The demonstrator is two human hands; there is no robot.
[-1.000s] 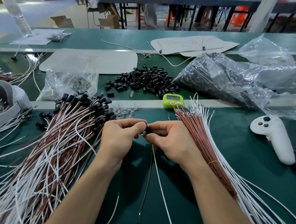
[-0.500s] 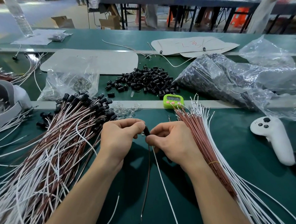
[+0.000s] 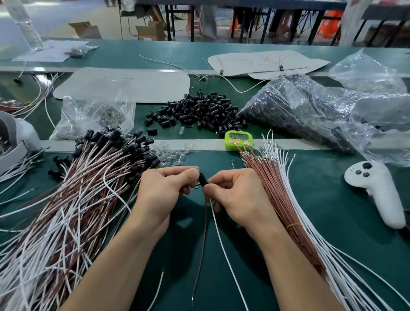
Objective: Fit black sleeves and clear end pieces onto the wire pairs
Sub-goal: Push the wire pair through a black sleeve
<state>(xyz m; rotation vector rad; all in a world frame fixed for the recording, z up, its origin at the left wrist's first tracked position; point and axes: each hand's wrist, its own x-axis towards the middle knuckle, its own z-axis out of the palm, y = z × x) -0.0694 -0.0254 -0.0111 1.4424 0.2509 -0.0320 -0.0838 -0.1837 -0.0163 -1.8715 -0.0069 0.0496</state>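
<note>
Sleeve (image 3: 202, 179), black, sits pinched between left hand (image 3: 164, 190) and right hand (image 3: 237, 194) grips, tilted far-left; its 2 wires (image 3: 203, 238) trail nearward over the desk (image 3: 321, 220).

One head-worn camera looks forward and down (wide-angle, close) at the left hand (image 3: 164, 193) and right hand (image 3: 240, 196); green table (image 3: 321, 220) stretches beyond them.

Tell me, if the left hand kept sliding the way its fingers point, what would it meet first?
The left hand points right, toward the small black sleeve pinched between both hands, and right behind it the right hand. It would likely press into those fingers almost at once.
</note>
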